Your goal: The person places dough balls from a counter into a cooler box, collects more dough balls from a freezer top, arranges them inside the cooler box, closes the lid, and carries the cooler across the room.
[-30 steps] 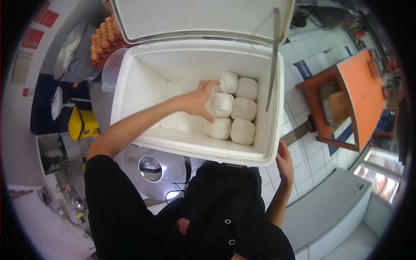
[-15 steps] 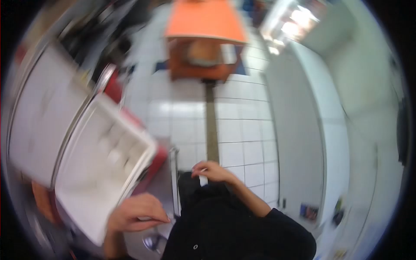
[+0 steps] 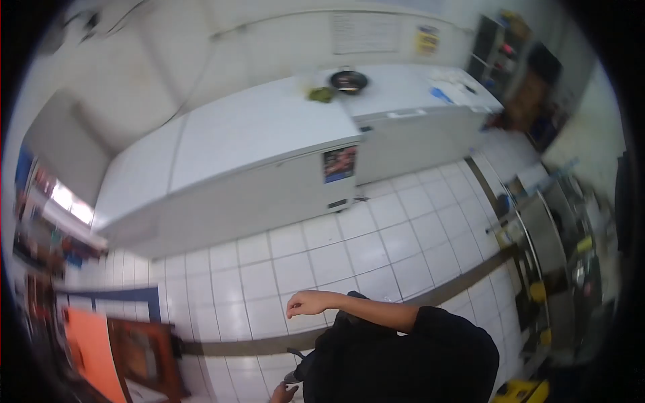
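Observation:
My right hand (image 3: 306, 303) hangs in front of the black clothing on my body, over the white tiled floor (image 3: 322, 240). Its fingers are loosely curled together, and no object shows in them. Low in the view, my left hand (image 3: 285, 392) is partly cut off by the bottom edge. Its fingertips are slightly apart and hold nothing visible, close to a small dark grey thing that I cannot make out. The container with the white balls is out of view.
Long white chest freezers (image 3: 269, 127) line the wall, with a black pan (image 3: 349, 81) and a green cloth (image 3: 320, 95) on top. An orange table (image 3: 94, 349) stands at lower left. Metal racks (image 3: 544, 235) are on the right, a yellow object (image 3: 521, 391) at lower right.
The view has swung right, from the open white container to the freezers. My left hand has left the white balls and is now low beside my body; my right hand stays in front of me.

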{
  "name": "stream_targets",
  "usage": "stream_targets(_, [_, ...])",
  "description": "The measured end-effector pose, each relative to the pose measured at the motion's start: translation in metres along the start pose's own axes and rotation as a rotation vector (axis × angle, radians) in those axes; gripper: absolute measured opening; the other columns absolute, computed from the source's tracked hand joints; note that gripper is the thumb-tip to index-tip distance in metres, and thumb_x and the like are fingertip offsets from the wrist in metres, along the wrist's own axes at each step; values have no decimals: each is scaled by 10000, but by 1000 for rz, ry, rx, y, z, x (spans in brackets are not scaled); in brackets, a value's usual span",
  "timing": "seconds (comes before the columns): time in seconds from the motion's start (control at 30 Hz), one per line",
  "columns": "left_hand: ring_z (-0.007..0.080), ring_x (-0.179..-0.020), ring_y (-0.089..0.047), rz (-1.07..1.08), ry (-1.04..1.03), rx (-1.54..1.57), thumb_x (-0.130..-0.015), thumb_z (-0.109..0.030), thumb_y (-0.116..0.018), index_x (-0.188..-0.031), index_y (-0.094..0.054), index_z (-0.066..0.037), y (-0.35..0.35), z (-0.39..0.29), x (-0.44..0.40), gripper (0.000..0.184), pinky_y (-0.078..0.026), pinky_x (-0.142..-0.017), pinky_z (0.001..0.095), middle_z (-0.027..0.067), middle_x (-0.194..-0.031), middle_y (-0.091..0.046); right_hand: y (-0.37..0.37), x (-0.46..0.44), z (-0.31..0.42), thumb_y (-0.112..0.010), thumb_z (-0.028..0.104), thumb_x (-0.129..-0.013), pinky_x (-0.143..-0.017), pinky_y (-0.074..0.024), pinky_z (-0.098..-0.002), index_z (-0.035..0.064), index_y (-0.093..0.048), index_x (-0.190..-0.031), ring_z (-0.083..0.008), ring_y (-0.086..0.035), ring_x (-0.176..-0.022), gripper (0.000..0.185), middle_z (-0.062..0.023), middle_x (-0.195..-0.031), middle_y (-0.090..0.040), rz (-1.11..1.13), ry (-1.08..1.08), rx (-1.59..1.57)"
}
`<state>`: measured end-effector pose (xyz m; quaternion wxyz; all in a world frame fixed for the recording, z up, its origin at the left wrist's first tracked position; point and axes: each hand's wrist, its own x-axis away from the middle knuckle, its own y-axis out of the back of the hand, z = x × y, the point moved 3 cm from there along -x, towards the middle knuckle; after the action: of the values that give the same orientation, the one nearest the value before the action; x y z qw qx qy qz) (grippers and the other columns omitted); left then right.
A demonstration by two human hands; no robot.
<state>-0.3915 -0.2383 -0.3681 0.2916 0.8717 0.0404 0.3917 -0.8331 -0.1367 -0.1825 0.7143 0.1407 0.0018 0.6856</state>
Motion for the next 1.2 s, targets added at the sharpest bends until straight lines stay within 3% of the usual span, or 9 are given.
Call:
stream_targets(0.13, [394,-1139,-660,74,-86,-311,-829,-459,-801,-1265,-640,-16,44,-123,-177,642,-518,-987,432,239,-1224,-688,159,127,-62,-673,308,-988,-946,-521,-337,27,-678,-1140,-193,-668,-1031,319,-90,-1085,-713,-401,-131,-127])
stream_targets(0.27, [316,-1033,-717,106,-233,-89,-862,-407,-791,-1301,-620,-45,104,-304,-298,594,-565,-891,416,218,-1185,-712,279,276,-99,-678,277,-992,-971,-510,-338,37,-664,-1185,-190,-651,-1071,309,-86,-1130,-697,-851,-261,-305])
stream_targets(0.47, [308,-970,-732,22,-427,-390,-866,-282,-763,-1267,-641,-57,137,-525,-465,475,-579,-830,404,183,-1110,-736,381,426,-184,-663,343,-996,-936,-513,-353,52,-678,-1172,-192,-649,-1056,341,-65,-1125,-698,-1248,-424,-401])
stream_targets(0.57, [289,-946,-735,210,-566,-253,-874,-225,-692,-1150,-694,-42,91,-646,-553,331,-578,-802,385,167,-1008,-746,395,487,-301,-662,378,-979,-891,-521,-376,47,-690,-1161,-209,-662,-1022,378,-81,-1113,-712,-1436,-576,-555])
stream_targets(0.67, [322,-876,-732,522,-654,-210,-862,-233,-675,-998,-730,-39,32,-820,-605,243,-578,-779,397,148,-867,-744,280,575,-496,-634,392,-933,-766,-549,-419,41,-757,-963,-261,-689,-836,373,-140,-874,-736,-1239,-1268,-130])
stream_targets(0.83, [370,-835,-697,589,-1177,-820,-833,-358,-695,-878,-703,-91,-128,-1051,-690,272,-558,-745,476,147,-867,-725,130,589,-380,-538,278,-1011,-599,-517,-344,79,-741,-983,-195,-633,-703,286,-45,-821,-669,-1307,-1055,-653])
stream_targets(0.9, [395,-802,-669,792,-1317,-753,-861,-428,-688,-817,-641,-73,-175,-1151,-691,361,-524,-719,518,169,-809,-680,123,582,-350,-515,263,-1028,-569,-512,-335,86,-737,-987,-185,-624,-677,288,-30,-810,-659,-1306,-1055,-862])
stream_targets(1.03, [316,-922,-703,1031,-1296,-641,-897,-368,-698,-986,-693,-109,-300,-1296,-734,273,-551,-788,453,95,-952,-731,214,598,-374,-498,295,-1034,-583,-518,-357,85,-736,-987,-196,-633,-683,321,-46,-808,-672,-1364,-1200,-1337])
stream_targets(1.2, [286,-917,-692,890,-1300,-387,-891,-329,-737,-1166,-639,-66,-378,-1471,-752,393,-563,-800,409,145,-1064,-690,367,676,-479,-478,335,-1041,-600,-525,-384,84,-735,-988,-211,-644,-689,363,-66,-805,-689,-1494,-1111,-1403])
